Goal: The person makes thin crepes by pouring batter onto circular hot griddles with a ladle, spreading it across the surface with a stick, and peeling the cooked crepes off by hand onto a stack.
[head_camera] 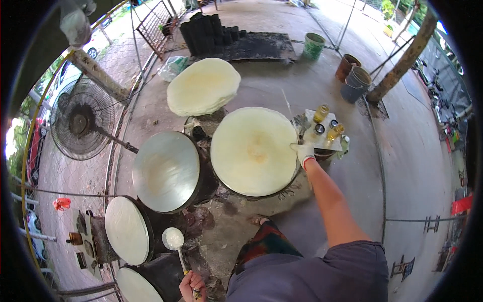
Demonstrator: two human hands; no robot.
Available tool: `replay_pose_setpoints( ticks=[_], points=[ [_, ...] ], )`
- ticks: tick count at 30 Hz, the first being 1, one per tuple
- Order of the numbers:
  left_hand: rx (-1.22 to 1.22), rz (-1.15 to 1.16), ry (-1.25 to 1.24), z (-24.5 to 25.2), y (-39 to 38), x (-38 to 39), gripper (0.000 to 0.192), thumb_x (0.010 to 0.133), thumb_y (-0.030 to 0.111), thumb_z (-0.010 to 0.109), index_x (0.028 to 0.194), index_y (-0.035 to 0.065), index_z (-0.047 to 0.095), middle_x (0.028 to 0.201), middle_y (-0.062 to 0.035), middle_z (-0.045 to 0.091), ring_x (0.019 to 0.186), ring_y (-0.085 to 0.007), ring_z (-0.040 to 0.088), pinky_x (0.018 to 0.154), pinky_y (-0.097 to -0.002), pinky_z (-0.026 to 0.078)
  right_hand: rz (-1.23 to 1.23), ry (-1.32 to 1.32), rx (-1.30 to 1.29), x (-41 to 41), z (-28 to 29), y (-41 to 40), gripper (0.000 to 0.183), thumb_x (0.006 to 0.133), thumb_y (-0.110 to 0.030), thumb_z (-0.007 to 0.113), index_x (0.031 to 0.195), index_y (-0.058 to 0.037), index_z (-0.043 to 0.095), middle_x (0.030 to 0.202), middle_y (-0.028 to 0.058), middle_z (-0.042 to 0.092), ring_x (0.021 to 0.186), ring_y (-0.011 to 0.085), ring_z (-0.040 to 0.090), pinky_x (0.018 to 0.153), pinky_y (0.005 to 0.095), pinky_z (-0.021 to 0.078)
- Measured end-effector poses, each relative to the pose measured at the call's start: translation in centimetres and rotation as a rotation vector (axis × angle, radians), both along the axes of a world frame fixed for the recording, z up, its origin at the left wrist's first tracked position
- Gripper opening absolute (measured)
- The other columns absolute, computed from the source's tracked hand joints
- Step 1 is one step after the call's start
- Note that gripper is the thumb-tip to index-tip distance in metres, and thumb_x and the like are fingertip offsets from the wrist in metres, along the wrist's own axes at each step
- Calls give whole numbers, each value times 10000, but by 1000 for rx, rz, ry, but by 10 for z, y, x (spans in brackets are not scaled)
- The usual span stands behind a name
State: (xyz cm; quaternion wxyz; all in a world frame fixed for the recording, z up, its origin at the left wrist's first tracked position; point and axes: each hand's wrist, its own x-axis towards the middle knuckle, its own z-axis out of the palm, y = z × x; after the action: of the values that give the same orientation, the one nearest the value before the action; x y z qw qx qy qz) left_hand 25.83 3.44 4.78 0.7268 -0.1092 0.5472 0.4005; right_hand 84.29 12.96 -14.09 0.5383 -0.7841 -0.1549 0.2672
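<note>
My left hand [193, 286] grips the handle of a ladle [173, 239] whose round bowl is coated with pale batter. A white knit glove with a red cuff covers my right hand [305, 151]; it closes around a long thin tool [288, 104] at the right rim of a round griddle. A large, thin sheet of pale dough [253, 153] covers that griddle, browned faintly near its middle. Left of it is a bare metal griddle [166, 171]. Two more griddles at the lower left carry pale sheets [126, 230] [139, 286]. Beyond lies a thick stack of round flatbreads [203, 86].
Jars of yellow liquid [321, 113] stand on a small covered stand [320, 141] by my right hand. A fan [80, 122] is at the left. Farther off are a green bucket [313, 46], a dark bucket [356, 85], a post [403, 56] and dark stacked cylinders [205, 34].
</note>
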Motion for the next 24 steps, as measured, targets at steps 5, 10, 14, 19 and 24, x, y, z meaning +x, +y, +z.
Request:
replay_pose_setpoints(
  ticks=[5, 10, 14, 19, 24],
  points=[
    [-15, 60, -37, 1, -4, -1, 283, 946, 81, 476, 683, 78, 372, 538, -13, 342, 380, -118, 311, 333, -222, 285, 142, -87, -36, 0, 19, 15, 428, 686, -256, 704, 1001, 32, 671, 885, 184, 694, 820, 253, 672, 756, 343, 502],
    [24, 131, -2, -13, -13, -12, 286, 937, 54, 476, 676, 82, 362, 537, -12, 335, 374, -121, 310, 330, -224, 286, 409, -462, 4, -102, 189, 52, 480, 710, -298, 687, 1034, 53, 641, 858, 191, 678, 818, 231, 662, 741, 337, 499],
    [120, 269, -337, -23, -18, -23, 110, 908, 45, 470, 809, 31, 423, 640, -21, 396, 470, -95, 373, 398, -227, 339, 652, -404, 205, -117, 276, 81, 464, 733, -258, 698, 1062, 61, 630, 907, 134, 683, 800, 189, 639, 728, 307, 504],
    [161, 343, -274, -27, -9, -12, 107, 900, 46, 479, 808, 29, 429, 639, -23, 401, 473, -98, 382, 397, -235, 340, 874, 13, 144, -89, 325, 198, 456, 725, -140, 691, 1112, 87, 609, 926, 90, 667, 757, 157, 633, 707, 295, 512],
    [152, 490, -306, -28, 20, 11, 124, 904, 53, 474, 793, 31, 423, 629, -21, 387, 466, -115, 381, 402, -247, 351, 1073, -315, -22, -58, 321, 350, 437, 644, -166, 693, 991, 97, 659, 858, 127, 672, 739, 200, 639, 677, 343, 521]
  ],
)
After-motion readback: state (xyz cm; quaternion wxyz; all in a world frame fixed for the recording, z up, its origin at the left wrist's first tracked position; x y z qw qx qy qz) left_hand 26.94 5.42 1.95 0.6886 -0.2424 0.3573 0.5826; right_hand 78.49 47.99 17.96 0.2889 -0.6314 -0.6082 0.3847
